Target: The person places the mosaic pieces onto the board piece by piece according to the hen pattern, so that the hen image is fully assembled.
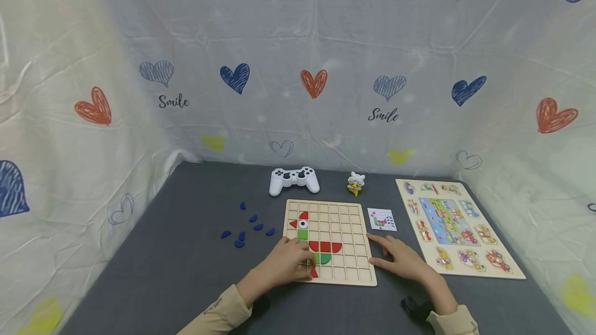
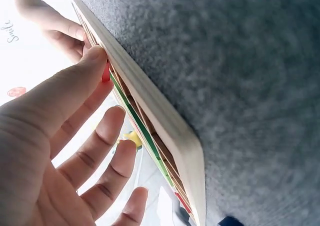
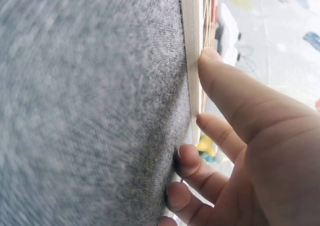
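Observation:
A square wooden grid board (image 1: 350,268) lies on the dark table. Red and green flat pieces fill some of its cells, among them a green square (image 1: 302,233), a red row (image 1: 325,246) and a white piece with an eye (image 1: 303,224). Over the board's near left part, my left hand (image 1: 289,261) pinches a small red piece (image 2: 105,73) between thumb and index finger, its other fingers spread. In the head view the red piece (image 1: 314,272) shows at the near edge. My right hand (image 1: 401,257) rests at the board's right edge, thumb and index fingertip touching the rim.
Several dark blue half-round pieces (image 1: 258,227) lie left of the board. Behind it are a white game controller (image 1: 294,179) and a small figurine (image 1: 356,184). A pattern card (image 1: 382,219) and a large picture puzzle board (image 1: 470,257) lie to the right.

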A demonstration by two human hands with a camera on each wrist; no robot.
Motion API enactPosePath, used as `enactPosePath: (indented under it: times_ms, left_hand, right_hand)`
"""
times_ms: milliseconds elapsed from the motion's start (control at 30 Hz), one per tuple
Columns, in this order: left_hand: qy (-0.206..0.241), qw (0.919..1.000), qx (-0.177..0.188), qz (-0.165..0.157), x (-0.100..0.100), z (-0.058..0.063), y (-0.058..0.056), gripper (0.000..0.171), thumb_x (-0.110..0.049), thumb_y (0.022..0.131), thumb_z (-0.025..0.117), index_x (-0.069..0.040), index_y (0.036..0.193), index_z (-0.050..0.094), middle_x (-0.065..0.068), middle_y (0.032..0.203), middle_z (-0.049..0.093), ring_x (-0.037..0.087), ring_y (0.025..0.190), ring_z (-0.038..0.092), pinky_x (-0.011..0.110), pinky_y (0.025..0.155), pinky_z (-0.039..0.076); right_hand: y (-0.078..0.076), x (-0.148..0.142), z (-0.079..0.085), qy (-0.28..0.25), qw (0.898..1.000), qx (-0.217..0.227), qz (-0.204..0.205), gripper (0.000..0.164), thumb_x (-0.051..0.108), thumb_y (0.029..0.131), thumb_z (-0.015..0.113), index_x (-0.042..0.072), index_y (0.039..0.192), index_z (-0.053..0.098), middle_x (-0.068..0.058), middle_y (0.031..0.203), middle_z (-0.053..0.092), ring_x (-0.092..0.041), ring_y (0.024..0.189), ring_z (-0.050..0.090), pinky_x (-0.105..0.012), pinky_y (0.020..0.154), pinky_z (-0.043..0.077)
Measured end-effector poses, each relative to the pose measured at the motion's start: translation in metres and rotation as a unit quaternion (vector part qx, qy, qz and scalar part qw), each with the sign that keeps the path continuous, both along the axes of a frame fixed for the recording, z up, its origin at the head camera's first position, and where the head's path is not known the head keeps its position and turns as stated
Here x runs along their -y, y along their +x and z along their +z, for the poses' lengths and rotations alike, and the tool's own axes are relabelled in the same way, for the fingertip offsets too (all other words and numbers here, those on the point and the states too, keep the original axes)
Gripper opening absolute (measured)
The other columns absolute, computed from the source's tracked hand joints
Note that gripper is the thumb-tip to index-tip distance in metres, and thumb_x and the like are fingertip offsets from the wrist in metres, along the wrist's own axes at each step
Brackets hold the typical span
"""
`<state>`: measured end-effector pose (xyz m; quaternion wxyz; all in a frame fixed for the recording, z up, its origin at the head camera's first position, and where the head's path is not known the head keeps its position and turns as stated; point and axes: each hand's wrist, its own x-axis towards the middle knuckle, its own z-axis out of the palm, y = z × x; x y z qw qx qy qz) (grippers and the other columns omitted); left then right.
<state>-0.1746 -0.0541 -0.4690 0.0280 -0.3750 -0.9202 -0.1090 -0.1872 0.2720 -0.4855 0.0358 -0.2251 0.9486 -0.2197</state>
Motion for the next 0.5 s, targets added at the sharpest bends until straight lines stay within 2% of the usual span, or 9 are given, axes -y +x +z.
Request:
enactPosePath:
  times_ms: [333, 500]
  left_hand:
    - [-0.010, 0.9999, 0.007, -0.002, 0.0006, -0.0003, 0.0012, 0.019, -0.048, 0.074, 0.072, -0.034, 0.087, 0.069, -0.016, 0.091, 0.059, 0.004, 0.085, 0.049, 0.033, 0.079, 0.038]
    - [-0.009, 1.0000, 0.000, -0.003, 0.0014, -0.0007, 0.0017, 0.019, -0.048, 0.074, 0.071, -0.035, 0.088, 0.070, -0.016, 0.090, 0.058, 0.004, 0.086, 0.050, 0.032, 0.079, 0.038]
  right_hand:
    - [0.0000, -0.0007, -0.0008, -0.006, 1.000, -0.008, 0.007, 0.064, 0.048, 0.084, 0.062, 0.016, 0.136, 0.046, 0.006, 0.073, 0.037, -0.001, 0.059, 0.025, -0.020, 0.053, 0.023]
    - [0.0003, -0.0007, -0.0008, -0.007, 1.000, -0.011, 0.008, 0.064, 0.047, 0.084, 0.062, 0.015, 0.136, 0.046, 0.006, 0.073, 0.037, -0.001, 0.059, 0.025, -0.020, 0.053, 0.023]
